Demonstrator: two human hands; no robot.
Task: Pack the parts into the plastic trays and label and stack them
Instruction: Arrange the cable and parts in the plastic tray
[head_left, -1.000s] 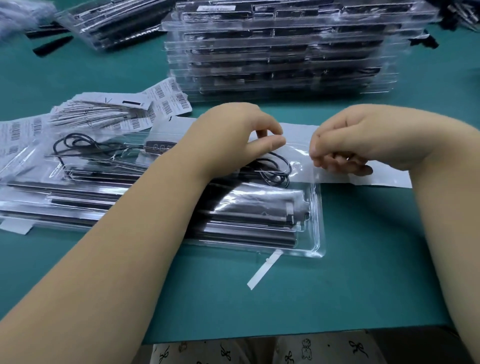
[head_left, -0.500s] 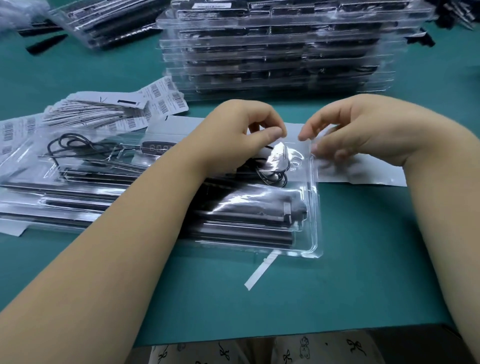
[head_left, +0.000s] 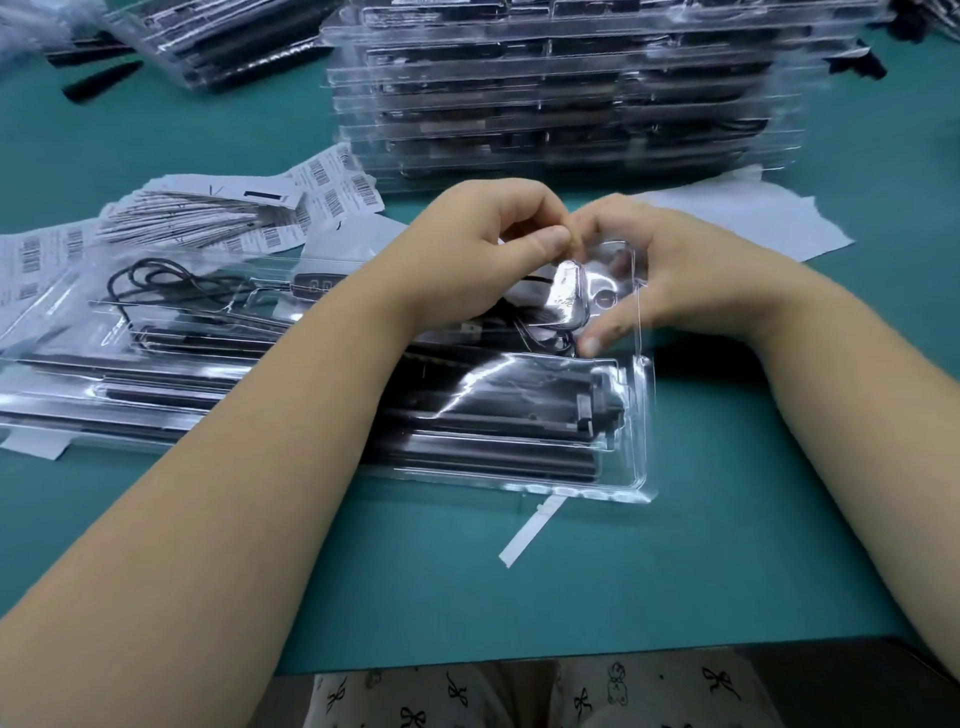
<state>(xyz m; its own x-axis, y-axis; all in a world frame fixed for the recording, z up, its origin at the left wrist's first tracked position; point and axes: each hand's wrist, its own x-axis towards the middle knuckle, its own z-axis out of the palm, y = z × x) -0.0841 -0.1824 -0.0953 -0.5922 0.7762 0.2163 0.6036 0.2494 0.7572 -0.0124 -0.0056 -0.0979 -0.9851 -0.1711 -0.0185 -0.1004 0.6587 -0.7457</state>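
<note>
At the far left of the green desk (head_left: 701, 561) lies a fan of barcode labels (head_left: 218, 218), some sheets overlapping, partly under the far edge of a clear plastic tray (head_left: 631, 457) that stretches across the near middle. The tray holds long black parts (head_left: 498, 415) lying side by side along its near half and a coiled black cable (head_left: 156, 283) in its far left section. A white strip (head_left: 530, 530) pokes out from under the tray's near edge onto the bare desk. The left hand (head_left: 488, 260) reaches in over the tray, its grip pressed together — thumb and forefinger pinch something small at the tray's far right corner, too hidden to tell what. The right hand (head_left: 660, 270) meets it there, fingers curled and touching the left fingertips, while its thumb presses down on the tray's clear raised corner; whether it holds anything of its own I cannot tell. Just behind the right hand lies a white sheet (head_left: 743, 218), flat on the desk. Farther back stands a tall stack of filled trays (head_left: 561, 98) — and a smaller, tilted pile (head_left: 218, 36) sits at the far left.
</note>
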